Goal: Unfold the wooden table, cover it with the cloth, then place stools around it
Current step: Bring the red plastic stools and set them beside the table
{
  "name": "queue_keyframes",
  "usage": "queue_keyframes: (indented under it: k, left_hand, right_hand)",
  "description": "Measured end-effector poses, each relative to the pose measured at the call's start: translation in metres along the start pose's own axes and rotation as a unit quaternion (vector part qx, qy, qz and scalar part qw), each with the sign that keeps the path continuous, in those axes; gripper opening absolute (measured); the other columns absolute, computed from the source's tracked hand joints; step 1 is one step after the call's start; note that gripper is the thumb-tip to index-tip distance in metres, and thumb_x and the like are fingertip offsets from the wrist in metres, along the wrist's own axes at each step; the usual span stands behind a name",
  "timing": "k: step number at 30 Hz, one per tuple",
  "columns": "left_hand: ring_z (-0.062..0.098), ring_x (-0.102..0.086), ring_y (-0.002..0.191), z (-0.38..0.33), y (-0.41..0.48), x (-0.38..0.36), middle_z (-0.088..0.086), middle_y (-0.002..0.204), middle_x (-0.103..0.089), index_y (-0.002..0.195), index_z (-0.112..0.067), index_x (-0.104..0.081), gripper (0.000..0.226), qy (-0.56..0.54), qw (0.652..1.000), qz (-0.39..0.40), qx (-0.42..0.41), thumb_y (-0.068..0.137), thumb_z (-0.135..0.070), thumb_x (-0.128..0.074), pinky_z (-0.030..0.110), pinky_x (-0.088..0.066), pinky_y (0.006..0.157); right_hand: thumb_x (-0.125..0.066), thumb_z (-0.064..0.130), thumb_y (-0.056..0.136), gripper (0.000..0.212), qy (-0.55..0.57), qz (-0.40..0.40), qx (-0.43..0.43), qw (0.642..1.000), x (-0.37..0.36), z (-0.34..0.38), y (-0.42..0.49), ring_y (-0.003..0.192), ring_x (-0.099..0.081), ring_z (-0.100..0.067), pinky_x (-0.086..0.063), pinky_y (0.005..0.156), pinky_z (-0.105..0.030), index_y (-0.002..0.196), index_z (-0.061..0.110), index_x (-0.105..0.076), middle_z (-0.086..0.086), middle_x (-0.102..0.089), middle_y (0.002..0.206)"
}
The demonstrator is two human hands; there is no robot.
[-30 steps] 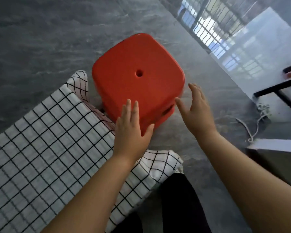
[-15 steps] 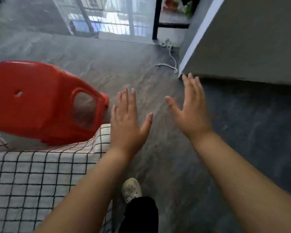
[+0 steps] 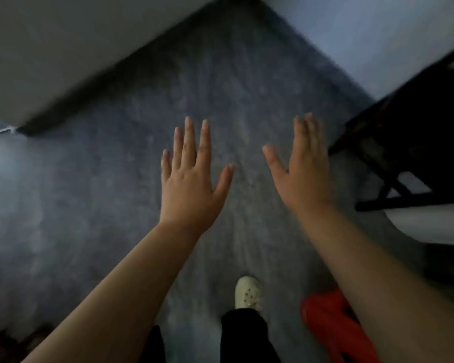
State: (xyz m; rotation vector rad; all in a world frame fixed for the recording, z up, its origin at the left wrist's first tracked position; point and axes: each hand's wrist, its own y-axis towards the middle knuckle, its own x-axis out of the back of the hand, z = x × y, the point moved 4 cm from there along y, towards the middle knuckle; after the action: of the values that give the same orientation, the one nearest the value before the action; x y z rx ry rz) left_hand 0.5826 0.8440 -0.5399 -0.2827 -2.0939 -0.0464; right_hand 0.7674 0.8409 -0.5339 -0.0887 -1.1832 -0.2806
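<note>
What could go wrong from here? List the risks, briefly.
1. The red plastic object lies low on the grey floor beside the white perforated shoe, partly hidden under the right forearm; a step that way might catch it.
2. The dark wooden frame stands close to the empty, open right hand; a swing could knock it.
3. The picture is blurred, suggesting fast turning, so footing may be misjudged. The left hand is also empty.

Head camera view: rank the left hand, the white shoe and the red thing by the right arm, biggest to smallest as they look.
1. Red thing, partly hidden by the right arm, possibly larger
2. Left hand, close in size; nearer the camera
3. White shoe, clearly smallest
</note>
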Motion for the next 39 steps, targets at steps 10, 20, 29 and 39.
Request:
queue_keyframes:
  k: [10, 20, 29, 39]
  left_hand:
    - [0.018, 0.016, 0.144, -0.292, -0.059, -0.197, 0.003, 0.158, 0.014, 0.149, -0.024, 0.013, 0.073, 0.007, 0.951, 0.176, -0.256, 0.092, -0.061, -0.014, 0.045, 0.0, 0.117]
    - [0.021, 0.01, 0.145, -0.393, -0.205, -0.327, 0.004, 0.159, 0.009, 0.15, -0.023, 0.007, 0.076, 0.04, 0.86, 0.319, -0.397, 0.09, -0.062, -0.019, 0.046, -0.002, 0.117]
    - [0.025, 0.012, 0.144, -0.419, -0.31, -0.407, 0.007, 0.156, 0.021, 0.148, -0.026, 0.014, 0.081, 0.089, 0.786, 0.426, -0.439, 0.092, -0.055, -0.037, 0.045, -0.003, 0.115]
    - [0.027, 0.004, 0.145, -0.382, -0.307, -0.433, 0.002, 0.154, 0.029, 0.149, -0.026, 0.012, 0.087, 0.186, 0.764, 0.418, -0.455, 0.089, -0.057, -0.043, 0.048, -0.019, 0.114]
  right_hand:
    - [-0.039, 0.055, 0.093, 0.078, -0.042, -0.059, -0.275, 0.959, 0.138, -0.341, -0.143, 0.146, -0.005, -0.028, -0.006, 0.119, -0.04, 0.149, 0.005, -0.019, -0.015, -0.011, 0.158]
    - [-0.038, 0.055, 0.093, 0.078, -0.081, -0.027, -0.505, 0.859, 0.148, -0.468, -0.387, 0.146, -0.002, -0.029, -0.005, 0.119, -0.043, 0.148, 0.003, -0.019, -0.017, -0.009, 0.158]
    - [-0.034, 0.064, 0.09, 0.078, 0.008, 0.045, -0.629, 0.776, 0.113, -0.501, -0.496, 0.144, 0.015, -0.031, 0.0, 0.115, -0.051, 0.15, 0.032, 0.004, -0.009, 0.014, 0.159]
    - [-0.035, 0.055, 0.094, 0.075, 0.049, 0.058, -0.613, 0.786, 0.092, -0.486, -0.473, 0.142, 0.02, -0.036, 0.005, 0.113, -0.057, 0.151, 0.025, 0.002, -0.014, 0.018, 0.157]
